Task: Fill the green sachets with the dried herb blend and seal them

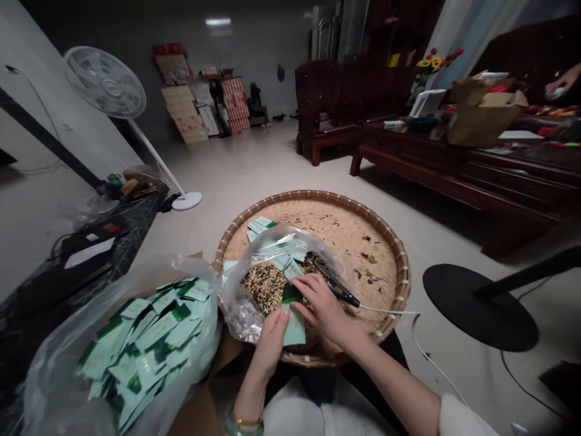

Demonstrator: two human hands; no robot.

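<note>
My left hand [271, 339] and my right hand [320, 303] together hold a small green and white packet [293, 318] over the near edge of a round woven bamboo tray [399, 260]. The left fingers pinch the packet's lower left side; the right fingers curl over its top. Just behind the packet, a clear plastic bag [254, 266] lies on the tray with loose dried tea [264, 284] and a few more packets in it. A black tool with a white cord [338, 284] rests on the tray beside my right hand.
A large clear bag of several green packets [149, 339] sits in a cardboard box at the left. A black round stand base [479, 306] is on the floor at the right. A white fan [106, 82], dark wooden furniture [454, 163] and another person's hand [565, 82] lie farther off.
</note>
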